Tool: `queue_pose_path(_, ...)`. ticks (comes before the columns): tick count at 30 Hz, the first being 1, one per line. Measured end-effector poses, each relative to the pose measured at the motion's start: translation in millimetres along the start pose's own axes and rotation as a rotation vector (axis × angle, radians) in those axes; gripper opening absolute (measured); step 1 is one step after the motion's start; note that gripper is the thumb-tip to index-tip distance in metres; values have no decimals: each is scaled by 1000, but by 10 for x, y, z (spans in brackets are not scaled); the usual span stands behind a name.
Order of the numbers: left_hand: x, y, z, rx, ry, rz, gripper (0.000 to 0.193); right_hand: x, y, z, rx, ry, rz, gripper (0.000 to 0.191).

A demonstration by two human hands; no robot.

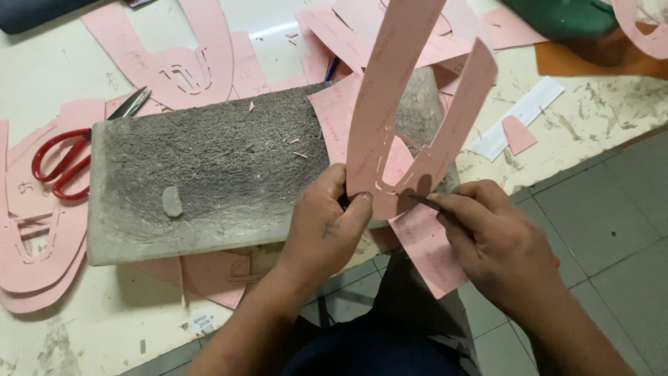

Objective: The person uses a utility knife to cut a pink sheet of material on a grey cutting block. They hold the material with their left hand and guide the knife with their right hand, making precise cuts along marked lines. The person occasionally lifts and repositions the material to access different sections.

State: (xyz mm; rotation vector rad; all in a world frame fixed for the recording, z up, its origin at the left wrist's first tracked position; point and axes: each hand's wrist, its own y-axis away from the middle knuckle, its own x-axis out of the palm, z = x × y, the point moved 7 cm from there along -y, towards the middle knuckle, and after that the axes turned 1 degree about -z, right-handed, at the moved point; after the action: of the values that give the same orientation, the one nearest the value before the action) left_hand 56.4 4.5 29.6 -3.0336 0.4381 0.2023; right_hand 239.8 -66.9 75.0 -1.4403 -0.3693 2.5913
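Pink U-shaped paper pattern [407, 104] stands nearly upright over the near edge of the grey cutting block [209, 174], its two long arms rising toward the top of the view and its curved base down between my hands. My left hand [327, 226] has its grip closed on the base of the pattern, thumb on the front face and fingers curled behind. My right hand [497, 244] is closed around a thin dark blade [421, 200], whose tip touches the pattern's base just beside the left thumb; small slits show in the paper there.

Beneath the hands, another pink pattern sheet [428, 254] hangs over the counter [83, 327] edge. The block is rough and scored, with pink paper scraps scattered on it and a small pale grey oval piece [172, 201] lying near its left front corner. Red-handled scissors [66, 163] lie on the counter to the left of the block, blades pointing up toward a wide pink cut-out [188, 63]. More pink pieces are stacked at the far left. To the right of the block lie a white paper strip [529, 115] and a small pink tab [518, 134]. Grey floor tiles [612, 209] show at lower right.
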Motion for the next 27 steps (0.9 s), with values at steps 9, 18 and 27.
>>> queue_pose_path(9, -40, -80, -37, -6, -50, -17, 19, 161, -73, 100, -119, 74, -58, 22)
queue_pose_path(18, -44, -87, -31, 3, -108, -36, 18, 178, -94, 126, -158, 90, -66, 21)
queue_pose_path(27, -53, -79, -41, 46, -116, -39, 17, 158, -161, 188, -181, 100, 8, 27)
